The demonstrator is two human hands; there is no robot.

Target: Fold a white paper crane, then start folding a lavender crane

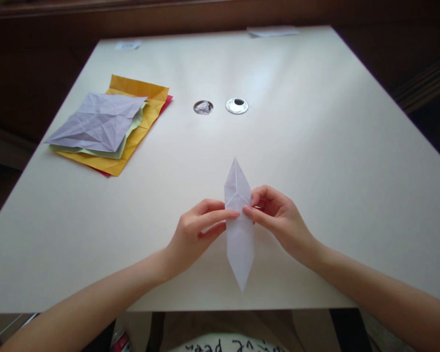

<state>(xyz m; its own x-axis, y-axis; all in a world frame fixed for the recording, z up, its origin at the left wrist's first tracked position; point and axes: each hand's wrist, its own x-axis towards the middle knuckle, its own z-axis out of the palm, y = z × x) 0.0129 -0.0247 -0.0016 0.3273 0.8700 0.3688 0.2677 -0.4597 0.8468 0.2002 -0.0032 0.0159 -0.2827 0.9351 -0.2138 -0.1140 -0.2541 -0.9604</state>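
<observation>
Folded white paper (pixel 239 230), long diamond shape, lies on the table (pixel 315 171) near the front edge, points facing near & far. Left hand (pixel 194 234) pinches its left edge w/ thumb & forefinger; right hand (pixel 278 217) pinches the right edge, other fingers curled. Fingertips almost meet at the paper's middle. Stack of creased coloured sheets (pixel 110 129) sits far left, well apart.

- The single head-worn camera looked forward and steeply down from above the near edge of the pale table (pixel 315 146).
- It sat close over the near edge, the far edge receding toward the frame's top.
- No second view shared the scene.
</observation>
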